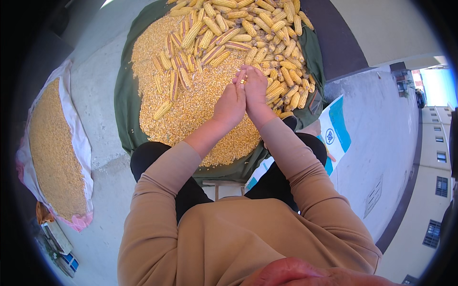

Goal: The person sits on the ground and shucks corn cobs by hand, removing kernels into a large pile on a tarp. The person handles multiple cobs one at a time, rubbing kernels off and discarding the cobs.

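My left hand (230, 103) and my right hand (256, 85) meet over the heap, both closed around one corn cob (242, 75) that is largely hidden by the fingers. A few yellow kernels show on it between the hands. Beneath them spreads a pile of loose corn kernels (193, 118) on a dark green cloth (125, 111). Several partly stripped cobs (174, 85), with reddish bare rows, lie on the kernels to the upper left of my hands. Whole dried corn cobs (286, 75) are heaped at the top and right.
To the left, a white and pink sheet (79, 132) holds more grain (57, 150) on the concrete floor (103, 178). A printed white and teal sack (334, 125) lies by my right knee. Part of a wooden stool (218, 183) shows between my legs. A building (434, 157) stands at the far right.
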Motion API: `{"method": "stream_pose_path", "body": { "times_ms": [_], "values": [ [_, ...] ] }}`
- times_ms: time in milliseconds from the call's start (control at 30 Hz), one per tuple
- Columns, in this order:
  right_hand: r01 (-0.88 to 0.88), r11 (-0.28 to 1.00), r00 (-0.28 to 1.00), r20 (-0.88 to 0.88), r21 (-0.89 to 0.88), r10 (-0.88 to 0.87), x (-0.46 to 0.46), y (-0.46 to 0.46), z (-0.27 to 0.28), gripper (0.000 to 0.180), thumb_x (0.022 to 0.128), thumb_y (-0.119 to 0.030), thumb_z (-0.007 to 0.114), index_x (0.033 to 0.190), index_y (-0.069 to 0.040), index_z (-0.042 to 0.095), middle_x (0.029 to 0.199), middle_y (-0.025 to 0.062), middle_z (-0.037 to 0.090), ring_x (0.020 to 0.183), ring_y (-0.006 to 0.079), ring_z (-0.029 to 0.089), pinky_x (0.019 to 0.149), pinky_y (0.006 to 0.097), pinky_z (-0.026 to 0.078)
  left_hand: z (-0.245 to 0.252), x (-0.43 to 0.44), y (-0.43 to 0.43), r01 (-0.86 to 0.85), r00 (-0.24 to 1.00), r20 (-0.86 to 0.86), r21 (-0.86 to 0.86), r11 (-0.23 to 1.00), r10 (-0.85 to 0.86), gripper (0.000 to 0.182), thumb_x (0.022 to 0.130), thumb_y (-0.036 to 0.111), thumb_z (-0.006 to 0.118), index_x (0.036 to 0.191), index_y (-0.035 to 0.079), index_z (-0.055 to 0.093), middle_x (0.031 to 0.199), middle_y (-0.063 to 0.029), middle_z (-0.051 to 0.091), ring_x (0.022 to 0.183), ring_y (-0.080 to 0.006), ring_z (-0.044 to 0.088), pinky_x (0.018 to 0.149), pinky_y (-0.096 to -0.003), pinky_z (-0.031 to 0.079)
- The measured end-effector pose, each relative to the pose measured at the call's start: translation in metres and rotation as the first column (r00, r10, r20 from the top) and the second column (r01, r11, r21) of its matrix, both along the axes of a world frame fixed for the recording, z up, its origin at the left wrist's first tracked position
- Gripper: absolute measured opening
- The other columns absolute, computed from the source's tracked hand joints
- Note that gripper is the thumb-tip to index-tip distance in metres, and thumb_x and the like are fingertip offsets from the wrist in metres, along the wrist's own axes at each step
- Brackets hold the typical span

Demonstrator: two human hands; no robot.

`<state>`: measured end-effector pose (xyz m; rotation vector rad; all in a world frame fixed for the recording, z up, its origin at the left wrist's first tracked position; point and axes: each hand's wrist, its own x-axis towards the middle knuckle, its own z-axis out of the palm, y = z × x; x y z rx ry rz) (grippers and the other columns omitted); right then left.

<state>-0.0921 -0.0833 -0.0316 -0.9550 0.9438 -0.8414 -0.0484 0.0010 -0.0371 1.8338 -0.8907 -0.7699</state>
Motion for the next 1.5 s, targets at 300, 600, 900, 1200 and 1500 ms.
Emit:
{"method": "stream_pose_path", "body": {
  "times_ms": [300,600,900,1200,1500],
  "values": [
    [0.026,0.999,0.983,0.181,0.018,-0.029,0.003,0.001,0.018,0.024,0.095,-0.017,0.044,0.106,0.001,0.056,0.091,0.0133,0.058,0.080,0.0211,0.057,0.074,0.0345,0.050,0.023,0.013,0.001,-0.036,0.857,-0.515,-0.115,0.993,-0.028,0.046,0.100,0.040,0.038,0.111,-0.002,0.055,0.076,-0.0060,0.056,0.055,-0.0110,0.052,0.047,-0.0245,0.043],
    [-0.031,0.999,0.989,0.147,-0.017,0.033,0.003,0.008,0.031,0.026,0.096,-0.019,0.044,0.111,0.000,0.053,0.094,0.0135,0.058,0.085,0.0201,0.057,0.077,0.0346,0.049,0.037,0.019,0.000,-0.013,0.788,-0.615,-0.079,0.997,-0.039,0.048,0.098,0.046,0.041,0.111,0.004,0.059,0.067,-0.0016,0.050,0.047,-0.0105,0.045,0.040,-0.0245,0.037],
    [-0.195,0.981,0.916,0.363,0.022,0.174,0.001,0.006,0.036,0.033,0.095,-0.018,0.048,0.122,0.000,0.049,0.091,0.0090,0.060,0.082,0.0150,0.056,0.073,0.0299,0.048,0.036,0.026,-0.002,-0.075,0.685,-0.728,-0.089,0.993,-0.013,0.051,0.098,0.050,0.036,0.107,0.005,0.058,0.066,-0.0041,0.051,0.047,-0.0106,0.045,0.038,-0.0227,0.033],
    [-0.196,0.969,0.976,-0.126,-0.149,0.178,-0.002,-0.002,0.034,0.031,0.097,-0.017,0.046,0.120,0.002,0.052,0.099,0.0111,0.062,0.093,0.0201,0.060,0.082,0.0328,0.049,0.022,0.026,-0.005,-0.096,0.901,-0.433,-0.121,0.988,0.034,0.047,0.097,0.046,0.042,0.095,0.001,0.055,0.067,-0.0070,0.053,0.049,-0.0147,0.052,0.042,-0.0246,0.040],
    [-0.241,0.969,0.927,0.284,-0.046,0.244,-0.007,-0.016,0.033,0.031,0.098,-0.013,0.043,0.124,0.003,0.045,0.098,0.0169,0.060,0.083,0.0224,0.062,0.076,0.0360,0.054,0.038,0.032,0.002,-0.002,0.456,-0.872,-0.201,0.980,-0.178,0.036,0.100,0.036,0.037,0.107,0.005,0.054,0.074,-0.0076,0.059,0.050,-0.0121,0.051,0.040,-0.0234,0.038]
  ]
}}
